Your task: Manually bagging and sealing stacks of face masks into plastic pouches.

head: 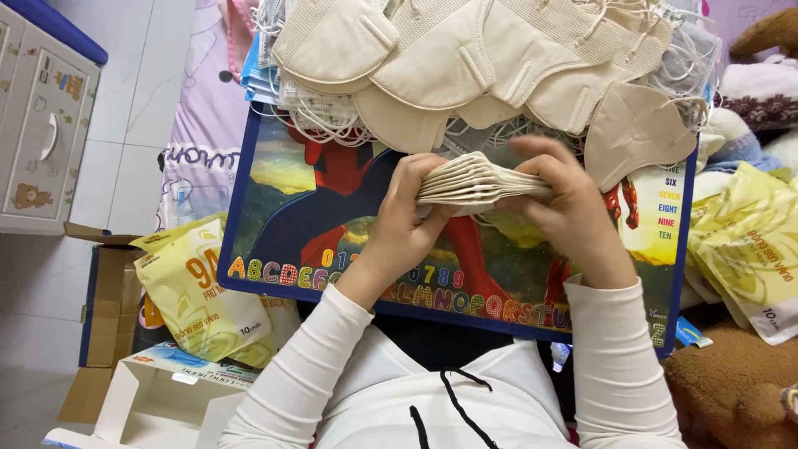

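White sleeves reach up from the near edge of the picture board (249, 208), and above its middle both hands pinch one stack of beige masks (478, 181) between them. Fingers of the left hand (407, 220) curl closed around the stack's left end, while the right hand (561, 199) clamps the right end, thumb below and fingers on top. Folded flat and layered edge on edge, the masks fan slightly, with a heap of loose masks (482, 58) lying along the board's far edge.
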